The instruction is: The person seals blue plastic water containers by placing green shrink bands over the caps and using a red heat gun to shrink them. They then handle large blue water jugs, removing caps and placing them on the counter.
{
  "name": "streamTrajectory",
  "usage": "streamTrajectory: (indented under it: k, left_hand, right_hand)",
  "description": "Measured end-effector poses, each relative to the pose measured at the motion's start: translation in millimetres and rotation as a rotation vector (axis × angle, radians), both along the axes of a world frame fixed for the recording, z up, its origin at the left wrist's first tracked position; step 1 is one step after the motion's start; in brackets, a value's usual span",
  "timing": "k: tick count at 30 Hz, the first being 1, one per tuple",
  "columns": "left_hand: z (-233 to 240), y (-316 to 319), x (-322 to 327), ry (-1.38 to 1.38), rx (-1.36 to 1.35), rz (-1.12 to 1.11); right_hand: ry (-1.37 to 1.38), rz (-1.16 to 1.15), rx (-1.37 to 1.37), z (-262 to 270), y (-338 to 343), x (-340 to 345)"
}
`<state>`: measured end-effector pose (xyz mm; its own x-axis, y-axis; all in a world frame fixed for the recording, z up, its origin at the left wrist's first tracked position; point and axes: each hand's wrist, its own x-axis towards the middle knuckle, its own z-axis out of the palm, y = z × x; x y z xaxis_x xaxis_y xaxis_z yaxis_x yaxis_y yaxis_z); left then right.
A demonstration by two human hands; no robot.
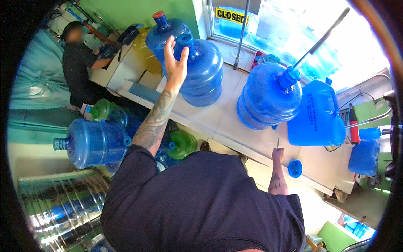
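My left hand (176,64), fingers spread, is over the neck area of a blue water jug (201,75) on the counter; whether it touches cannot be told. A capped blue jug (170,30) stands just behind. My right hand (278,154) is closed around a thin pointed tool, perhaps a knife (278,143), above the counter's front edge. A round blue cap (295,168) lies to its right. Farther back, a metal tube (303,60) enters the neck of another blue jug (270,94). Beside it, a second tube meets the opening of a rectangular blue container (315,113) with writing.
A person (78,60) in dark clothes works at the counter's far left end, near a yellow jug (146,50). Below the counter (226,126), several blue and green jugs (97,141) are stacked at left, by a ribbed metal tank (63,208). A vertical metal pipe (242,34) stands by the window.
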<state>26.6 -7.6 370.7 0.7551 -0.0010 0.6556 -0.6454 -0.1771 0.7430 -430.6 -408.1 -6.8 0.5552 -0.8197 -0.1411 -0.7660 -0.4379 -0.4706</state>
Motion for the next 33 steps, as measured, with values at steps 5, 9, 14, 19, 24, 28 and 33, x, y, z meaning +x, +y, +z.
streamTrajectory:
  k: [5,9,14,19,24,28,33]
  left_hand:
    - [-32.1,12.4,68.7,0.183,0.245,-0.123]
    - [-34.9,7.2,93.8,0.17,0.49,-0.084]
    - [-30.3,2.8,70.8,-0.041,0.498,-0.015]
    - [-30.1,0.7,25.6,0.004,0.435,-0.132]
    - [8.4,12.4,28.8,0.465,0.108,-0.458]
    - [33.2,2.1,51.4,0.895,-0.021,-0.519]
    - [18.7,-12.6,51.6,0.73,-0.099,-0.508]
  right_hand:
    - [-0.172,0.151,0.341,85.3,89.5,-0.8]
    - [-0.208,0.443,0.333,179.6,161.2,82.1]
    - [-0.598,0.707,0.118,302.8,200.7,238.9]
    - [-0.51,0.839,-0.13,387.8,228.7,369.2]
    - [-0.576,0.764,-0.074,425.0,251.7,396.3]
    - [-0.545,0.699,-0.024,428.2,269.5,397.5]
    - [-0.575,0.696,-0.05,430.8,275.8,401.4]
